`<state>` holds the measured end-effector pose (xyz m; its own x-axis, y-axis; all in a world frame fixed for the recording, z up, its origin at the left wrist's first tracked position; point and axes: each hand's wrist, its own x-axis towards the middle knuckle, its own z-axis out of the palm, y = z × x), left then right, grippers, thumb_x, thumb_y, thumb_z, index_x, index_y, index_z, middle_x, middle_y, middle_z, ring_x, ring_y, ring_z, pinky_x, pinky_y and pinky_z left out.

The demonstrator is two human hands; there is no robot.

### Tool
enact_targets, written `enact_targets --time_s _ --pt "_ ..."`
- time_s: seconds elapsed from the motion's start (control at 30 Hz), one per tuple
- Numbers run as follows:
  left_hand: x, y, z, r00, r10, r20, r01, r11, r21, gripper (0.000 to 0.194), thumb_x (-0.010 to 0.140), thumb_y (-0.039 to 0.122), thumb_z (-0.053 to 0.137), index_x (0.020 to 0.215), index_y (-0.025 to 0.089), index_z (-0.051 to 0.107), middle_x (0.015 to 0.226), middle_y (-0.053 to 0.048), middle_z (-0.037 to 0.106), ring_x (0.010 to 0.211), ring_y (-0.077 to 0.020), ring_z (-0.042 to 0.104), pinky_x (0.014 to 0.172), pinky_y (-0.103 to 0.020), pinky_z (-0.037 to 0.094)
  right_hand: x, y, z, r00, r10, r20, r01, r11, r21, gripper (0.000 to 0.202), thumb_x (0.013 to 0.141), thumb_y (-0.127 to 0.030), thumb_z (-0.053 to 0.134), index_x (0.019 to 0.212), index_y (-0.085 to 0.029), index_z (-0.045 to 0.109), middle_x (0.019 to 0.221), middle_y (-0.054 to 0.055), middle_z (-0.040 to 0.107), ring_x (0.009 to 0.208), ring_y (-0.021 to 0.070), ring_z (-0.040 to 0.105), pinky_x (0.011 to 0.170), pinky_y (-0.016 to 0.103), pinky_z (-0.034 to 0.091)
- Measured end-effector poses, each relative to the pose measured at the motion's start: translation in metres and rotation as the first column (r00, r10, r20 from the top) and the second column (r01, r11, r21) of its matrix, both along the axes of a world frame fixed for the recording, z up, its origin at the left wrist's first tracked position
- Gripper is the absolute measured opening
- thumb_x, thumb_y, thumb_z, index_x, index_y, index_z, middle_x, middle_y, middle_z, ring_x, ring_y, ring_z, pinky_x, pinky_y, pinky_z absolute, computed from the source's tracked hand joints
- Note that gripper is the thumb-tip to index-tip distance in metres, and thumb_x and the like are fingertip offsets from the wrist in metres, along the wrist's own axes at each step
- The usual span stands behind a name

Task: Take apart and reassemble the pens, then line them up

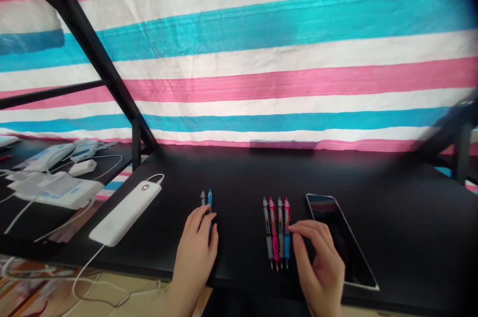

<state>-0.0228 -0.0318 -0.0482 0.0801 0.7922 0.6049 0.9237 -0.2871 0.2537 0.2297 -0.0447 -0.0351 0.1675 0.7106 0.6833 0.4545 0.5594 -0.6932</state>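
Several pens [275,232] lie side by side on the black desk [239,172], with clear, pink and blue parts. Just right of them is my right hand [319,257], thumb and fingers curved and apart, its fingertips beside the rightmost pen; nothing shows between them. Farther left, my left hand [197,237] rests over two more pens, a grey one [202,197] and a blue one [210,198]. Its fingers lie on them and hide their lower parts; the thumb is alongside.
A phone [343,242] lies beyond my right hand. At the left are a white power bank [127,212] with a cable and a white power strip [74,192] with chargers. Black frame bars [85,43] slant before a striped sheet [280,78].
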Motion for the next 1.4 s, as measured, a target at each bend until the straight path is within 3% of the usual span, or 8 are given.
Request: enact_targets --time_s 0.9,1.03,1.1,1.17,1.27,1.33,1.4 --pt "-0.001 0.007 0.005 0.999 -0.024 -0.035 0.024 1.0 0.016 0.024 0.095 0.012 0.053 0.114 0.015 0.067 0.116 -0.015 0.071 0.109 -0.0324 0.065 0.092 -0.051 0.058 0.001 0.001 -0.004 1.0 0.02 -0.023 -0.02 1.0 -0.024 0.018 0.098 -0.007 0.057 0.097 -0.022 0.067 0.096 0.005 0.063 0.094 0.0221 0.057 0.081 0.038 0.046" --pt "0.008 0.004 0.011 0.999 -0.017 -0.039 0.019 0.998 0.054 0.022 0.095 0.016 0.057 0.115 0.015 0.067 0.118 -0.017 0.071 0.112 -0.0359 0.064 0.092 -0.055 0.057 0.0 0.001 -0.002 0.999 0.02 -0.03 -0.021 0.999 -0.029 0.018 0.097 -0.007 0.057 0.097 -0.022 0.067 0.095 0.004 0.063 0.094 0.0219 0.057 0.08 0.037 0.047" --pt "0.022 0.001 0.018 0.997 -0.063 -0.046 0.066 0.996 0.059 0.025 0.095 0.016 0.058 0.118 0.016 0.066 0.122 -0.017 0.07 0.118 -0.0365 0.061 0.096 -0.057 0.055 0.0 0.001 -0.001 0.999 0.019 -0.028 -0.02 1.0 -0.023 0.018 0.097 -0.007 0.057 0.097 -0.023 0.067 0.095 0.004 0.063 0.094 0.0218 0.057 0.08 0.037 0.047" --pt "0.04 -0.001 0.025 0.975 -0.21 -0.068 0.21 0.978 -0.006 0.029 0.096 0.012 0.056 0.123 0.018 0.065 0.129 -0.014 0.069 0.125 -0.0334 0.059 0.1 -0.053 0.055 0.0 0.0 -0.001 1.0 0.014 -0.028 -0.015 1.0 -0.023 0.019 0.097 -0.007 0.056 0.097 -0.022 0.067 0.095 0.004 0.063 0.094 0.0217 0.058 0.081 0.037 0.047" --pt "0.064 -0.003 0.03 0.884 -0.455 -0.108 0.433 0.883 -0.182 0.037 0.094 0.006 0.055 0.127 0.021 0.064 0.139 -0.009 0.066 0.134 -0.0311 0.054 0.104 -0.049 0.054 0.001 0.0 -0.003 0.999 -0.006 -0.039 0.005 1.0 -0.029 0.019 0.098 -0.007 0.056 0.097 -0.022 0.067 0.096 0.004 0.063 0.094 0.0214 0.058 0.081 0.037 0.048" --pt "0.071 -0.002 0.029 0.85 -0.515 -0.108 0.484 0.846 -0.223 0.037 0.093 0.003 0.055 0.125 0.019 0.065 0.137 -0.007 0.069 0.133 -0.0307 0.056 0.105 -0.048 0.054 0.002 -0.001 -0.005 0.998 -0.015 -0.053 0.013 0.999 -0.038 0.019 0.098 -0.008 0.055 0.097 -0.023 0.067 0.096 0.004 0.063 0.094 0.0215 0.058 0.08 0.037 0.048" --pt "0.071 0.0 0.028 0.85 -0.516 -0.109 0.485 0.847 -0.219 0.036 0.094 0.002 0.054 0.123 0.018 0.065 0.132 -0.007 0.071 0.131 -0.0305 0.058 0.105 -0.048 0.054 0.001 -0.002 -0.004 0.998 -0.014 -0.067 0.011 0.998 -0.054 0.019 0.099 -0.009 0.055 0.096 -0.023 0.067 0.095 0.004 0.063 0.094 0.0219 0.058 0.08 0.038 0.048"
